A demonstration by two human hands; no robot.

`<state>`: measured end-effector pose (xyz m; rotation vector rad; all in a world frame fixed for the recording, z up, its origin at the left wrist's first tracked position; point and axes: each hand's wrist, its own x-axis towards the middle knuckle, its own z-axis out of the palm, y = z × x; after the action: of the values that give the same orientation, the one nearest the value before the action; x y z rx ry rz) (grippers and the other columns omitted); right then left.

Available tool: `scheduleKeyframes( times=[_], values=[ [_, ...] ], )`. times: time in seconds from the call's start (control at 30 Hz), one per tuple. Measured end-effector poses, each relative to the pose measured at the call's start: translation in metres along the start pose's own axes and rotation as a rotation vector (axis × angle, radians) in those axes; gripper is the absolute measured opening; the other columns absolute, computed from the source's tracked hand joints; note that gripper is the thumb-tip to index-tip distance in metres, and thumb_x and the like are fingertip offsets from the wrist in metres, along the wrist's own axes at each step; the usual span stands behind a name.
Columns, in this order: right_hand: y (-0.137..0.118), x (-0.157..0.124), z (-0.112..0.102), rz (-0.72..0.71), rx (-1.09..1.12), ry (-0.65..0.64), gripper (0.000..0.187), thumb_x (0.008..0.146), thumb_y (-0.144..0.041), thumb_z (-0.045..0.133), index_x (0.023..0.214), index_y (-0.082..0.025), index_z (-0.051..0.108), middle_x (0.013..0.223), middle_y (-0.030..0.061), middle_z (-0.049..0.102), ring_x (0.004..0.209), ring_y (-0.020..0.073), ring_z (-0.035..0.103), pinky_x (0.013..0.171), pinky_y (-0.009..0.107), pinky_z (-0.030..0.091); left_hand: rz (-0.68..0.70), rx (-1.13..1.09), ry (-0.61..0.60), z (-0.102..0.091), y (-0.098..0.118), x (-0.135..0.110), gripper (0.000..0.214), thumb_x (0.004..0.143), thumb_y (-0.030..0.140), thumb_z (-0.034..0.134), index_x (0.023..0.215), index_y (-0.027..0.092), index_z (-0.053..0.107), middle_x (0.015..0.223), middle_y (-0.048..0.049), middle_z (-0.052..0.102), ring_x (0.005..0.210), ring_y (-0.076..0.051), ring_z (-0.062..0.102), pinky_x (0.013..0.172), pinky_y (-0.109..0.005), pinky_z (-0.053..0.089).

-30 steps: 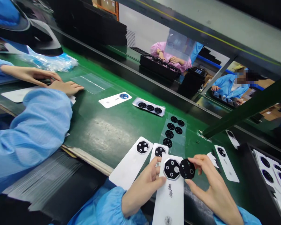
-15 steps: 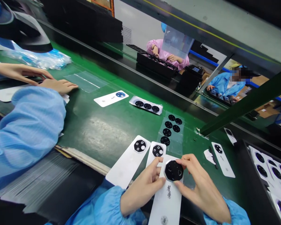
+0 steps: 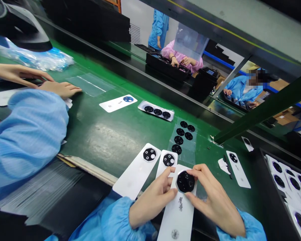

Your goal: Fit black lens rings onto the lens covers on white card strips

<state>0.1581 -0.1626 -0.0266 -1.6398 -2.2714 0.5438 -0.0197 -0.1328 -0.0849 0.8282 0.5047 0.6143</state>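
Observation:
My left hand [image 3: 153,201] pinches the left edge of a white phone back cover [image 3: 177,217], tilted toward me near the table's front edge. At its upper end is a round black camera lens cover [image 3: 185,181], which my right hand [image 3: 212,199] grips by its rim between thumb and fingers. The disc lies on or just over the cover's camera area; whether it is fully seated I cannot tell. Just beyond my left hand, two more white back covers, a larger one [image 3: 135,177] and a partly hidden one [image 3: 168,160], lie with dark camera openings.
A clear sheet [image 3: 188,152] carries several black lens covers, with a wrapped strip of three [image 3: 157,111] beyond. More back covers [image 3: 238,169] lie rightward, beside a black tray [image 3: 268,197] of fitted covers. At left, a co-worker's hands [image 3: 57,89] rest on the green table [image 3: 102,134].
My hands keep their grip, and the lens cover has barely shifted on the back cover. In the background, a person in blue has come into view and the pink-sleeved person's hands have moved.

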Motion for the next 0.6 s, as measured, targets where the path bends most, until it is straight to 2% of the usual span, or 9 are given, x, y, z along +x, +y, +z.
scheduleKeyframes(
  times=[0.6],
  values=[
    [-0.0009, 0.0010, -0.0001, 0.024, -0.002, -0.068, 0.037, 0.081, -0.011, 0.052, 0.115, -0.022, 0.042, 0.105, 0.0054, 0.045, 0.093, 0.0183, 0.052, 0.078, 0.033, 0.050, -0.020, 0.017, 0.032, 0.0006, 0.0007, 0.0002, 0.043, 0.080, 0.034, 0.061, 0.116, 0.021, 0.042, 0.081, -0.0002, 0.058, 0.070, -0.015, 0.060, 0.061, -0.025, 0.045]
  ],
)
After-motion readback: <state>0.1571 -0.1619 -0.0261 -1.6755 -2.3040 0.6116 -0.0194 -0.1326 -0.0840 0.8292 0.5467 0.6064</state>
